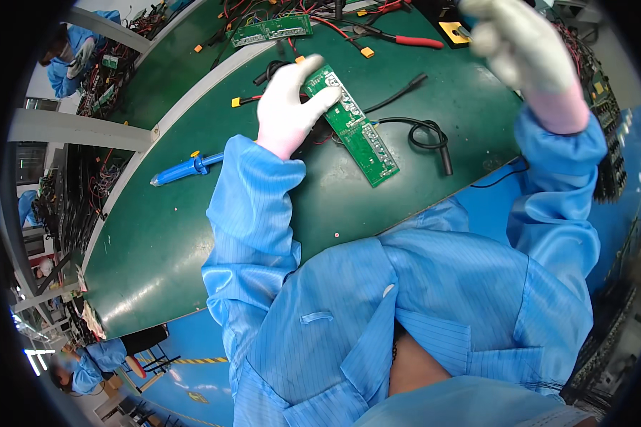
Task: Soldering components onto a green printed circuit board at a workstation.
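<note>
My left hand (292,103), in a white glove with a pink cuff, grips a long green circuit board (363,142) near its upper end. The thumb lies across the board's face, which carries silvery solder patches. Black cables with plug ends, one looped in a knot (427,135), run out from beside the board. At the upper right my right hand (523,46), gloved alike, is raised with its fingers curled. Something dark shows at its fingertips, cut off by the picture's top edge; I cannot make out what it is.
On the green table (171,249) lies a blue solder sucker (181,171). Farther back are another circuit board (272,30), red-handled pliers (417,42), wires with yellow connectors (367,52), and a yellow pad (454,33) in a dark holder. Crowded boards (609,121) stand at the right. Other people work at the left.
</note>
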{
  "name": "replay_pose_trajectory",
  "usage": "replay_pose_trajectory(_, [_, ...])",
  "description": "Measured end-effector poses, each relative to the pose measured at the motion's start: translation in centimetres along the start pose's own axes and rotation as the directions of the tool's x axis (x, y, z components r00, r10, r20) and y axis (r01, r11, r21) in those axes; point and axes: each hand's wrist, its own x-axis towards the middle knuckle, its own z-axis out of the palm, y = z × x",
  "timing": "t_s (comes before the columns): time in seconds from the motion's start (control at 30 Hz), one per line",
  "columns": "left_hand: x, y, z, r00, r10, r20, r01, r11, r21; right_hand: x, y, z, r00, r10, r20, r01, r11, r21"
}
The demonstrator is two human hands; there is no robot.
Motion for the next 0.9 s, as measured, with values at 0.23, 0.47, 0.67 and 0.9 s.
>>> replay_pose_trajectory(0.23, [0.6,8.4,-5.2,0.633,0.722,-0.280,-0.509,0.660,0.552,-2.9,0.1,5.9,0.996,-0.051,0.078,0.072,0.956,-0.285])
replay_pose_trajectory(0.47, [-1.2,6.7,-9.9,0.695,0.711,0.109,-0.626,0.523,0.579,-3.4,1.4,6.5,0.826,-0.389,0.407,0.557,0.670,-0.491])
replay_pose_trajectory(0.67, [-8.0,6.5,-11.7,0.905,0.372,0.207,-0.410,0.628,0.661,-4.8,3.7,2.6,0.810,-0.351,0.470,0.576,0.630,-0.522])
replay_pose_trajectory(0.9, [-15.2,5.7,-11.6,0.982,0.006,0.187,-0.120,0.789,0.602,-5.4,5.6,3.7,0.763,-0.313,0.566,0.629,0.562,-0.537])
